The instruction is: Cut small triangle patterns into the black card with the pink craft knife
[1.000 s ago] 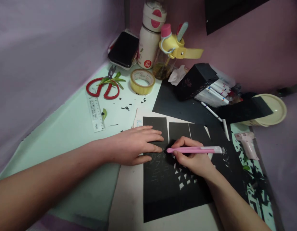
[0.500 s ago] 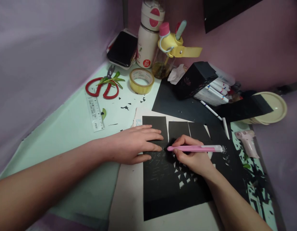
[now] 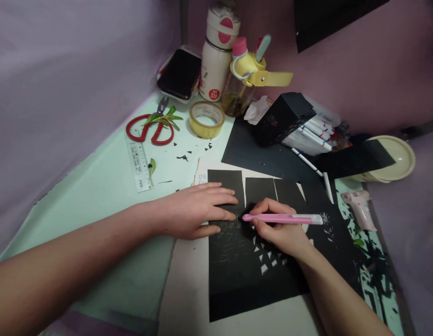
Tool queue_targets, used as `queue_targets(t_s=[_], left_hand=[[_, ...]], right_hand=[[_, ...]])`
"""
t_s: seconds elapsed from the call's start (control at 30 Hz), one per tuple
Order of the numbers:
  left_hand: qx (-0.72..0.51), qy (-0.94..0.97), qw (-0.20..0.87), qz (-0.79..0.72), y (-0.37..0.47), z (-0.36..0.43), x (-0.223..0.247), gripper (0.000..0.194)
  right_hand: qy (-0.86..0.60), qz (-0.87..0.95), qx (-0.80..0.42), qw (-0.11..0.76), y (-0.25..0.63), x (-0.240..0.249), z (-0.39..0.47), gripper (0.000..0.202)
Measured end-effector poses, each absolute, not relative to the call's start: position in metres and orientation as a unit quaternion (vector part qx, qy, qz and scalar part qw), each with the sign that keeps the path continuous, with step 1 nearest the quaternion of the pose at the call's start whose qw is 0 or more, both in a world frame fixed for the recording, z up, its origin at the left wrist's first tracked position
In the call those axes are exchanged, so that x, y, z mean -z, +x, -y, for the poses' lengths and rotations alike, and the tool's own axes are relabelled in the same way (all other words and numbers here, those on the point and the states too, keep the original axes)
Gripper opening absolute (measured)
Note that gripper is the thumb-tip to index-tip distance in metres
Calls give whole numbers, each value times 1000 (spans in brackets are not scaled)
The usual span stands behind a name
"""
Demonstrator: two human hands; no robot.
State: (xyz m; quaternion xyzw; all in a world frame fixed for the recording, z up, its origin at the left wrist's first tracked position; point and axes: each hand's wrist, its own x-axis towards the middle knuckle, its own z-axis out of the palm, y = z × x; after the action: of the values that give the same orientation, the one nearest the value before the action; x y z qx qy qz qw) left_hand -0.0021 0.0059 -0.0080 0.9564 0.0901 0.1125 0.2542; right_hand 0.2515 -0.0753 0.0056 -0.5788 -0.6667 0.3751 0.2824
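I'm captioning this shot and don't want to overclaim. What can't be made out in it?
All in the head view:
Tip of the pink pen-like tool: too small and dark against the black paper.
Paper under the left hand: covered by it.
Pale marks on the paper: too faint to read.
Top of the upper-right black sheet: cut off by the picture edge.
Middle of the red-handled scissors: partly covered by green leaves.

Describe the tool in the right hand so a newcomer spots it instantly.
Find the black paper with small cut-outs, lower middle of the picture. Over it, the right hand grips a slim pen-like tool, nearly level in the picture. Unlike the white markers beyond, it is mostly pink, its whitish end pointing right.
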Motion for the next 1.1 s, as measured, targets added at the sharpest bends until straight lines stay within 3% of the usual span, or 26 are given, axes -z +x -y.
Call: queue_targets(t_s=[1.1], left_hand=[[-92, 963, 237, -90, -1, -6, 7, 37]], right_hand=[[-584, 662, -362, 301, 250, -3, 76, 9]])
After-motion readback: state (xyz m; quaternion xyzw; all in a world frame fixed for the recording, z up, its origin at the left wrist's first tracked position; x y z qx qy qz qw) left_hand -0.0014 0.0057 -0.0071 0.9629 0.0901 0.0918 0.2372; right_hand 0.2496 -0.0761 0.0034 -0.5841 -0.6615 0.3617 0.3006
